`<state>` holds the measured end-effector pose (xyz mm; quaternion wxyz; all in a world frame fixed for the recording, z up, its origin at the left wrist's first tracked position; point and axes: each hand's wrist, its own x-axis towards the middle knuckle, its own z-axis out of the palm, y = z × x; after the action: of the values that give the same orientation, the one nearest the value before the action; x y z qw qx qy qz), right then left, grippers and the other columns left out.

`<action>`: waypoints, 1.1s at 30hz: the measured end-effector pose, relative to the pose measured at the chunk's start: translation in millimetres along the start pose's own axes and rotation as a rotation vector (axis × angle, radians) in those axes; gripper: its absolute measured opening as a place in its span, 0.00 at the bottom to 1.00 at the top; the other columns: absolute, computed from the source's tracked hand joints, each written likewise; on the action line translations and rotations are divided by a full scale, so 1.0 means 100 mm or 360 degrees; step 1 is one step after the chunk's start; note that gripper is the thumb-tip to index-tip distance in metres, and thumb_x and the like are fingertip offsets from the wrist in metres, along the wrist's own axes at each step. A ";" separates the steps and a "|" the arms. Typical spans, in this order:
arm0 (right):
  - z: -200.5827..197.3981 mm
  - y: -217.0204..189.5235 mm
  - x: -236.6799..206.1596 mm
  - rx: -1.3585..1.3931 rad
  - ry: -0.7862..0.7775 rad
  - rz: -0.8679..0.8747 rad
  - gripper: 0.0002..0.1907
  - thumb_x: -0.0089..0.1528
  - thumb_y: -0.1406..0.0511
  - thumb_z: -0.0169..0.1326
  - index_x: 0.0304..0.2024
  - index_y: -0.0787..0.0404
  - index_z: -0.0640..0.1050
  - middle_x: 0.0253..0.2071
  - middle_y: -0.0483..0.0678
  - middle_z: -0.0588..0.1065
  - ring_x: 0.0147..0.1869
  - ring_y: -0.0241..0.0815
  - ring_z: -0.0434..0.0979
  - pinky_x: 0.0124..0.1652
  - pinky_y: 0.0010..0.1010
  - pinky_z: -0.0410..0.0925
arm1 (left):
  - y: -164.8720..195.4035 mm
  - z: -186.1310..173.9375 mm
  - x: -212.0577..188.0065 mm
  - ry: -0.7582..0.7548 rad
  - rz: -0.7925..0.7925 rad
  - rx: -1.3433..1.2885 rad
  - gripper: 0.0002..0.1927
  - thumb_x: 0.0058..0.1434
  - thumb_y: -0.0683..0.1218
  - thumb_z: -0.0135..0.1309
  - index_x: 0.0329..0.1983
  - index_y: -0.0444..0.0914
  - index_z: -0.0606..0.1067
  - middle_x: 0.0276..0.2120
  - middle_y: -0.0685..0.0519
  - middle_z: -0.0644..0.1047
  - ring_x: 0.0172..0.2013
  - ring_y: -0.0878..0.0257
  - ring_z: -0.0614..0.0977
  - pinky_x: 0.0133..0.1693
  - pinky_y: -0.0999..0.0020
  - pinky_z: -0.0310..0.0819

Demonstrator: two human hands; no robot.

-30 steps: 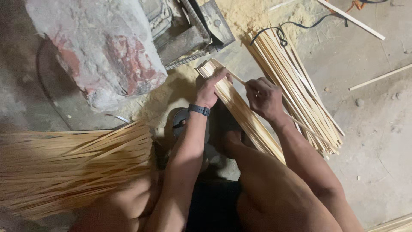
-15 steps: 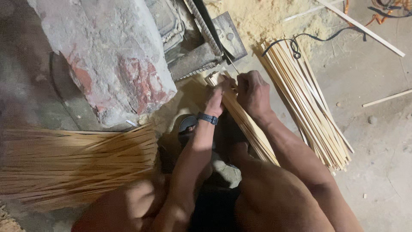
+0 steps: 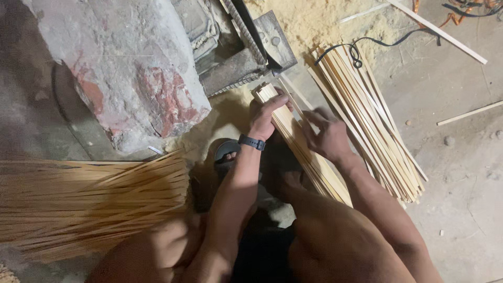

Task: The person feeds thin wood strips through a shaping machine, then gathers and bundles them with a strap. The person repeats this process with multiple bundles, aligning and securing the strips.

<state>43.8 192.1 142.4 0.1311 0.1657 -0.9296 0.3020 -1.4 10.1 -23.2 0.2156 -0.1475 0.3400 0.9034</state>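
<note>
My left hand [image 3: 266,116] rests on top of a bundle of flat bamboo slats [image 3: 304,152], fingers curled over its far end, with a black band on the wrist. The bundle lies along my right thigh, its far end close to a dark metal machine [image 3: 246,52]. My right hand [image 3: 327,137] presses against the bundle's right side, fingers spread over the slats.
A loose pile of longer slats [image 3: 374,126] lies on the concrete floor to the right. A fan of thin split strips [image 3: 89,202] spreads at the left. A rough stone block [image 3: 126,68] stands beside the machine. Sawdust [image 3: 325,21], a black cable [image 3: 367,44] and stray sticks lie beyond.
My right hand has slid back down the bundle from its far end to its right side. My left hand stays at the far end, and the view has shifted a little.
</note>
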 end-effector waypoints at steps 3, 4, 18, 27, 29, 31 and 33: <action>0.16 0.00 0.06 0.0083 -0.0031 0.0197 0.06 0.65 0.71 0.59 0.45 0.65 0.82 0.34 0.53 0.79 0.29 0.48 0.80 0.28 0.37 0.72 | 0.01 -0.02 0.01 0.0062 0.0017 0.0143 0.16 0.60 0.43 0.63 0.49 0.34 0.75 0.42 0.48 0.81 0.43 0.59 0.81 0.49 0.61 0.76; 0.23 0.00 0.12 0.0063 0.0013 0.0207 0.07 0.65 0.72 0.59 0.45 0.66 0.82 0.32 0.53 0.78 0.27 0.47 0.79 0.27 0.36 0.71 | 0.01 -0.03 0.01 0.0067 -0.0009 0.0211 0.16 0.62 0.44 0.63 0.49 0.31 0.76 0.43 0.48 0.80 0.46 0.59 0.81 0.52 0.61 0.74; 0.36 -0.02 0.34 0.0043 -0.0008 0.0179 0.05 0.65 0.71 0.58 0.43 0.65 0.81 0.32 0.54 0.75 0.26 0.51 0.77 0.26 0.40 0.70 | 0.06 -0.16 0.07 0.0110 -0.0167 0.0467 0.24 0.66 0.55 0.56 0.61 0.38 0.76 0.59 0.52 0.75 0.62 0.62 0.70 0.65 0.64 0.55; 0.47 0.00 0.52 0.0119 -0.0034 0.0189 0.11 0.63 0.71 0.59 0.48 0.66 0.82 0.38 0.56 0.77 0.33 0.55 0.79 0.32 0.42 0.73 | 0.01 -0.21 0.07 0.0515 -0.0281 0.0135 0.23 0.62 0.52 0.60 0.57 0.36 0.76 0.55 0.48 0.77 0.55 0.58 0.77 0.57 0.59 0.70; 0.36 0.00 0.32 0.0201 -0.0113 0.0214 0.10 0.65 0.72 0.57 0.49 0.65 0.82 0.39 0.55 0.78 0.33 0.52 0.80 0.33 0.40 0.74 | 0.01 -0.21 0.06 0.0236 -0.0109 0.0361 0.23 0.60 0.51 0.62 0.57 0.38 0.78 0.57 0.51 0.79 0.57 0.66 0.78 0.59 0.72 0.68; 0.23 0.06 0.10 -0.0022 0.0013 0.0138 0.11 0.63 0.72 0.57 0.48 0.62 0.82 0.40 0.54 0.78 0.39 0.53 0.80 0.36 0.39 0.74 | 0.02 -0.19 0.04 0.0234 -0.0102 0.0269 0.20 0.58 0.50 0.64 0.51 0.36 0.79 0.49 0.50 0.80 0.51 0.63 0.80 0.55 0.67 0.73; 0.10 0.22 -0.03 -0.0101 0.0100 0.0155 0.12 0.63 0.70 0.58 0.50 0.63 0.80 0.42 0.57 0.77 0.43 0.55 0.79 0.40 0.40 0.74 | 0.04 -0.17 0.02 0.0187 -0.0123 0.0210 0.17 0.58 0.50 0.65 0.46 0.36 0.79 0.43 0.51 0.80 0.45 0.61 0.81 0.51 0.65 0.76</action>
<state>37.0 203.5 121.8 0.1504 0.1064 -0.9411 0.2834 -3.4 -3.6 -34.7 0.2392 -0.1988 0.4050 0.8598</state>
